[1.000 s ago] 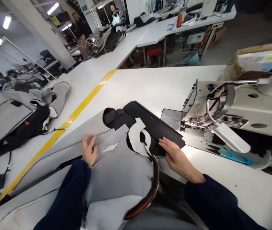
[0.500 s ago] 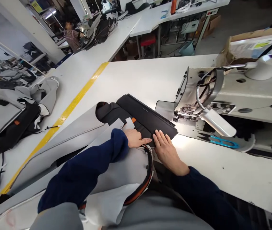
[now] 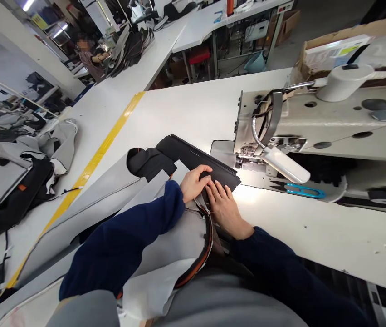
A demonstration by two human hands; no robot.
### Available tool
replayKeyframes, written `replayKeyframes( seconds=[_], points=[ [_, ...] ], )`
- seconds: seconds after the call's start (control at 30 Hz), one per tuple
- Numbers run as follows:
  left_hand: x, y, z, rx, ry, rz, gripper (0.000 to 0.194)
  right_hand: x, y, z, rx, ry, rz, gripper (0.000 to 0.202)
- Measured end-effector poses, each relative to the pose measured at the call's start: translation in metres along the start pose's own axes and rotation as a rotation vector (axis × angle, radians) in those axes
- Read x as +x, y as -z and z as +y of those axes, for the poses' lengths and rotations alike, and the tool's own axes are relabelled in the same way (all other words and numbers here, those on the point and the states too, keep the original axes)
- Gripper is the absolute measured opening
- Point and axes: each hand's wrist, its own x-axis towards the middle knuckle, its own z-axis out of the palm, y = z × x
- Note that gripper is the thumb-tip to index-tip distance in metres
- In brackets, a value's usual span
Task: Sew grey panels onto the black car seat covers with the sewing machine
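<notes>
Both hands flat, gripping nothing: my left hand (image 3: 195, 182) has crossed beside my right hand (image 3: 226, 210), pressing the black panel (image 3: 196, 159); piece now nearer the sewing machine (image 3: 315, 122).

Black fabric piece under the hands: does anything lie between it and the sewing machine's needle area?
Nothing visible does. The black fabric piece lies flat under both hands, left hand and right hand, and the table between its far edge and the sewing machine looks bare.
</notes>
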Motion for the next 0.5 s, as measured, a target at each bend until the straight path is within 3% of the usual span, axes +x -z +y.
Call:
replayKeyframes(
  seconds=[0.1,0.17,0.3,0.43,0.5],
  points=[
    [0.008,-0.009,-0.006,0.626,-0.208,-0.029,0.050,0.005,-0.003,0.000,0.013,0.023,-0.003,0.047],
    [0.013,-0.014,-0.013,0.804,-0.256,-0.049,0.050,0.010,-0.005,0.000,0.019,0.044,-0.002,0.046],
    [0.029,-0.012,-0.025,0.894,-0.312,0.014,0.029,0.029,-0.005,0.002,0.035,0.075,0.002,0.039],
    [0.055,-0.002,-0.028,0.839,-0.395,0.348,0.026,0.050,-0.003,0.006,0.067,0.088,0.008,0.035],
    [0.068,-0.003,-0.029,0.852,-0.403,0.389,0.026,0.057,-0.004,0.009,0.105,0.090,-0.015,0.035]
  ],
)
